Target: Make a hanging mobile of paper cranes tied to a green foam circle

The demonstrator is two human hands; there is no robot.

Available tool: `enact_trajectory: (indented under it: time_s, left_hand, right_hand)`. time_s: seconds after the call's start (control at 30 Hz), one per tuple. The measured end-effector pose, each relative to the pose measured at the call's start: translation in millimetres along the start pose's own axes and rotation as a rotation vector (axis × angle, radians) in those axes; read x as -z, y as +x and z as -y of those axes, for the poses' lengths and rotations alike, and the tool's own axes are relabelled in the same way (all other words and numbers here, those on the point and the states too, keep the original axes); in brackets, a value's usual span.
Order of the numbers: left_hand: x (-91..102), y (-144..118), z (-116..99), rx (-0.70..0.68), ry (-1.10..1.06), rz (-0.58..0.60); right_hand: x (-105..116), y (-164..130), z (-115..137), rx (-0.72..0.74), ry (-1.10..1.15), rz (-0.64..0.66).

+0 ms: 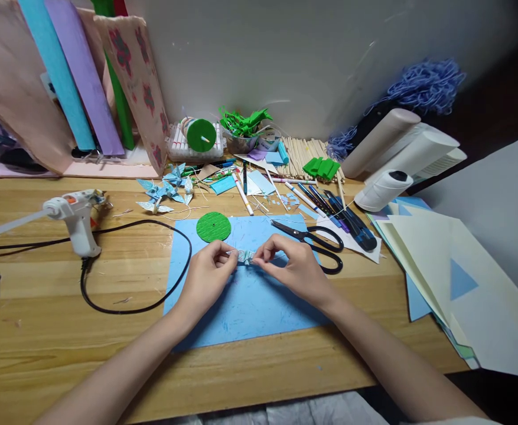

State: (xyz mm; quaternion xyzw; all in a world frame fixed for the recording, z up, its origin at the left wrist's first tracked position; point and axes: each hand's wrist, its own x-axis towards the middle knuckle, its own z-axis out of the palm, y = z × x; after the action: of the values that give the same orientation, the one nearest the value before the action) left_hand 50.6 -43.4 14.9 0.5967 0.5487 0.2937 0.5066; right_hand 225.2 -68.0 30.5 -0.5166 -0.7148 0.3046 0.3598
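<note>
Between my two hands is a small blue-and-white patterned origami paper piece, probably a crane, partly covered by my fingers. My left hand pinches its left end, and my right hand pinches the right end. Both hands are above a light blue sheet. Just beyond my left hand lies a green disc with a small dark mark at its centre. To the right of my right hand, black-handled scissors rest partly on the sheet. Several patterned origami cranes are heaped farther back on the left.
A white glue gun stands at left, its black cable looping to the sheet. Pens, paper scraps and wooden sticks crowd the back. Paper sheets overhang the table's right side. A white bottle lies behind them.
</note>
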Motion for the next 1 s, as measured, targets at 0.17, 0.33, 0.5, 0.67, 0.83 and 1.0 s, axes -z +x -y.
enact_trajectory:
  time_s: [0.17, 0.33, 0.5, 0.67, 0.83, 1.0]
  left_hand:
    - [0.4, -2.6, -2.5, -0.04, 0.025, -0.018]
    - [0.0, -4.2, -4.8, -0.068, 0.031, -0.019]
    - [-1.5, -5.6, -5.7, -0.136, 0.025, -0.011]
    - [-3.3, -6.5, -2.5, -0.173, 0.009, -0.004]
    - [-5.0, -5.8, 1.2, -0.16, 0.018, -0.022]
    - [-4.9, -5.6, 1.2, -0.167, 0.018, -0.005]
  right_hand:
    - [-0.1, -0.4, 1.0, 0.011, -0.017, 0.021]
    - [-0.5, -0.4, 1.1, 0.018, -0.053, 0.026]
    - [-1.3, 0.3, -0.4, 0.029, -0.104, 0.014]
    - [-2.8, 0.9, -1.9, 0.044, -0.145, -0.012]
    - [-3.6, 1.1, -1.7, 0.018, -0.147, -0.027]
    - [-3.6, 1.7, -1.0, 0.01, -0.145, -0.011]
